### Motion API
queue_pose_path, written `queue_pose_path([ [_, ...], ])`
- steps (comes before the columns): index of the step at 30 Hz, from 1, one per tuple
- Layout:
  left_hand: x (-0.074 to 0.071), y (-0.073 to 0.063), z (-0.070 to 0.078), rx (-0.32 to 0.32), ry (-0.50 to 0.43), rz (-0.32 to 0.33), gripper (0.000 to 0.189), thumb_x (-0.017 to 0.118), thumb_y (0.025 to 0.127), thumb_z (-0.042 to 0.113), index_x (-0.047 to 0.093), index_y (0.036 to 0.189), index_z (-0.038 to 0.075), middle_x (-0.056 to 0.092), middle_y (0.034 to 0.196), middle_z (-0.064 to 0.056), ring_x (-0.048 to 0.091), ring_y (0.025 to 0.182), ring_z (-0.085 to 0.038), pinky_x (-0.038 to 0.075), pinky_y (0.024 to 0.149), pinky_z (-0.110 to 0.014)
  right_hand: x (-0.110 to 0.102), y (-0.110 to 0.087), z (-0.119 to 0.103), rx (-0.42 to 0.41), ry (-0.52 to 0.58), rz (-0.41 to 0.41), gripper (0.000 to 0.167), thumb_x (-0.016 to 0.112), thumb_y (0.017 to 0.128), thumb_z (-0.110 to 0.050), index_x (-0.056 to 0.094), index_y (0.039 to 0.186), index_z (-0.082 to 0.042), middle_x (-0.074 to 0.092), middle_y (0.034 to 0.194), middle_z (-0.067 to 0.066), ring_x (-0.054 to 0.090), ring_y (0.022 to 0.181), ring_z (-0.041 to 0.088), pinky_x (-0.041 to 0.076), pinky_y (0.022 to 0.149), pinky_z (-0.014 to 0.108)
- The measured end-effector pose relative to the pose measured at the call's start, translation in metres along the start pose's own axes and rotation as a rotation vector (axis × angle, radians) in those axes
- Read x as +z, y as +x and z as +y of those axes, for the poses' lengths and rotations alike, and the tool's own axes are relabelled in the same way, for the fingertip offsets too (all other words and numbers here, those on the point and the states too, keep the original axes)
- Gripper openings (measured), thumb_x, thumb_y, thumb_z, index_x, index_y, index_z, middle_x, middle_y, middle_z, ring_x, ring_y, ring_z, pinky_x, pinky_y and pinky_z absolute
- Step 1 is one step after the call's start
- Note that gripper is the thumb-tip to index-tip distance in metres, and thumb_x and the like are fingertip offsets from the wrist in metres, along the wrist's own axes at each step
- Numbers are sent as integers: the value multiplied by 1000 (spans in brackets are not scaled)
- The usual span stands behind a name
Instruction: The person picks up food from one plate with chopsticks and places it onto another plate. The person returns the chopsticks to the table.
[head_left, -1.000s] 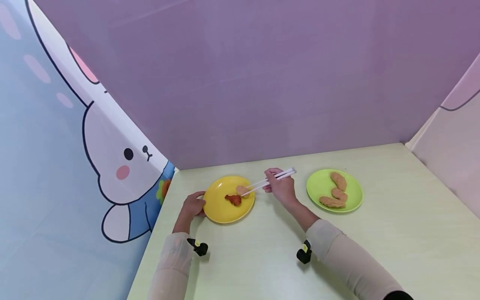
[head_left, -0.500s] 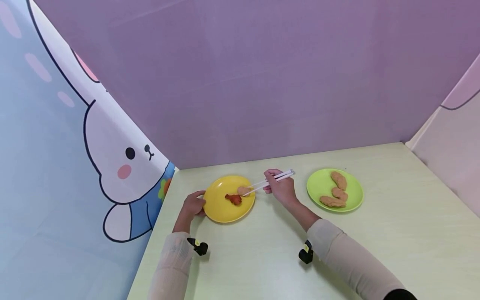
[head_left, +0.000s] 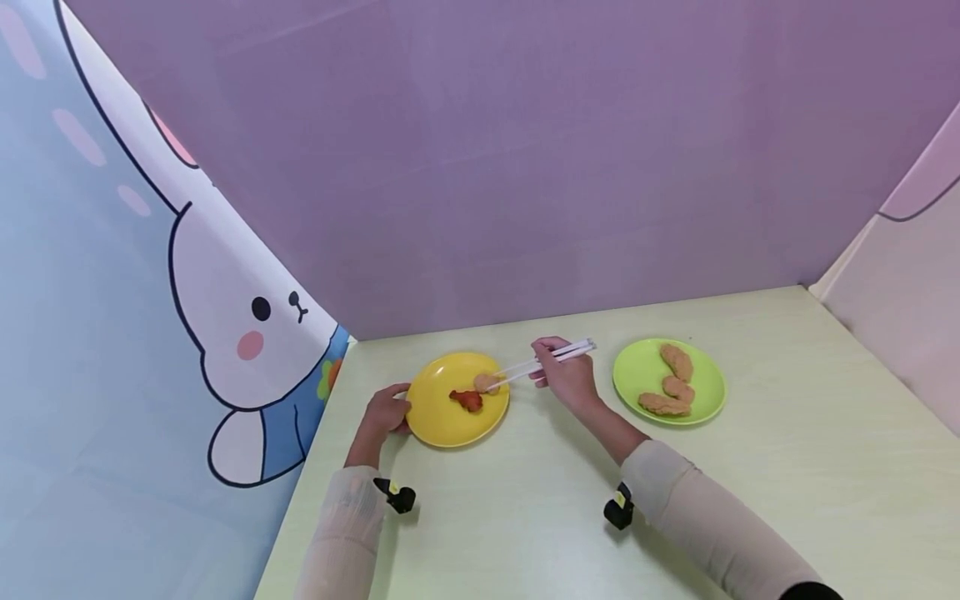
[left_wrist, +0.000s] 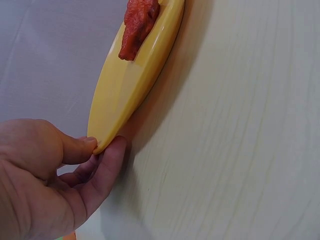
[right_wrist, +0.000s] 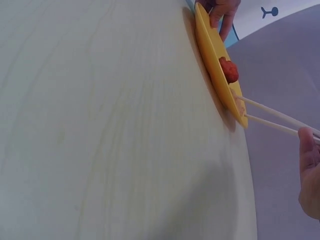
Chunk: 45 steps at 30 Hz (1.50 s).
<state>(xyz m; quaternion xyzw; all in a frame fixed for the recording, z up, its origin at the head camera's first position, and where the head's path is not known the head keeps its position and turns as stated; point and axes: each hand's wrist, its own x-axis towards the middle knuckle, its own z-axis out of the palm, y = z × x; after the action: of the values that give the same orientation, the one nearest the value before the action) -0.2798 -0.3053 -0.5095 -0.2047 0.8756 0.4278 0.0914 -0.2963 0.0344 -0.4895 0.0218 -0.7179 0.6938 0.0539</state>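
My left hand (head_left: 387, 411) pinches the left rim of a yellow plate (head_left: 438, 425), thumb on top and fingers beneath, as the left wrist view (left_wrist: 55, 175) shows. On that plate lie a red-brown chicken drumstick (head_left: 467, 400) and, right beside it, a pale tan nugget (head_left: 487, 382). My right hand (head_left: 566, 379) holds a pair of white chopsticks (head_left: 562, 353). Their tips are at the nugget, one on either side of it; how firmly they press it I cannot tell. In the right wrist view the nugget is mostly hidden by the plate's rim.
To the right stands a green plate (head_left: 630, 385) bearing three fried pieces (head_left: 677, 362). Both plates sit on a pale wood-grain table (head_left: 525, 517). A purple wall (head_left: 570, 167) rises at the back, and a rabbit-print panel (head_left: 247, 358) stands along the left.
The nugget has shifted very slightly to the right on the yellow plate. My right hand and chopsticks have moved a little to the right; the left hand keeps its place.
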Motion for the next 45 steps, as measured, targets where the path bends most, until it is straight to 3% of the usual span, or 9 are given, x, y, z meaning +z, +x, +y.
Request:
queue_pose_path([
  [4, 0, 3, -1, -17, -6, -1, 52, 53, 94, 5, 56, 145, 13, 71, 109, -17, 66, 59, -14, 57, 55, -28, -7, 2, -3, 0, 26, 8, 24, 66, 98, -25, 73, 111, -6, 72, 98, 26, 75, 65, 19, 62, 56, 33],
  [11, -3, 5, -4, -14, 2, -3, 52, 53, 94, 5, 55, 146, 13, 70, 111, -18, 66, 60, -15, 58, 56, -29, -21, 3, -10, 29, 47, 10, 28, 64, 100, -25, 71, 115, -2, 67, 108, 34, 76, 68, 21, 62, 57, 32],
  [24, -3, 6, -3, -30, 1, -9, 52, 53, 95, 6, 55, 146, 13, 70, 111, -18, 66, 60, -15, 58, 56, -28, -50, 4, -16, 23, 47, 10, 31, 65, 100, -25, 69, 118, -1, 69, 106, 27, 77, 70, 20, 63, 60, 33],
  [31, -3, 6, -3, -23, 16, -9, 52, 53, 95, 6, 54, 147, 13, 70, 109, -17, 65, 60, -15, 57, 56, -28, -65, 3, -22, 35, 42, 2, 34, 63, 101, -28, 67, 120, 0, 67, 112, 31, 77, 72, 17, 63, 62, 33],
  [39, -4, 8, -4, -30, -3, -15, 52, 54, 95, 5, 54, 147, 13, 70, 110, -17, 67, 60, -16, 58, 57, -29, -83, -1, -28, 31, 49, -13, 37, 62, 102, -27, 64, 124, 3, 72, 99, 15, 77, 72, 14, 63, 63, 31],
  [45, -5, 12, -7, -30, -24, -24, 54, 54, 94, 4, 53, 148, 12, 70, 115, -20, 68, 60, -15, 60, 56, -31, -97, -2, -30, 26, 64, -20, 35, 60, 102, -27, 64, 124, 1, 72, 101, 12, 77, 73, 12, 62, 63, 29],
])
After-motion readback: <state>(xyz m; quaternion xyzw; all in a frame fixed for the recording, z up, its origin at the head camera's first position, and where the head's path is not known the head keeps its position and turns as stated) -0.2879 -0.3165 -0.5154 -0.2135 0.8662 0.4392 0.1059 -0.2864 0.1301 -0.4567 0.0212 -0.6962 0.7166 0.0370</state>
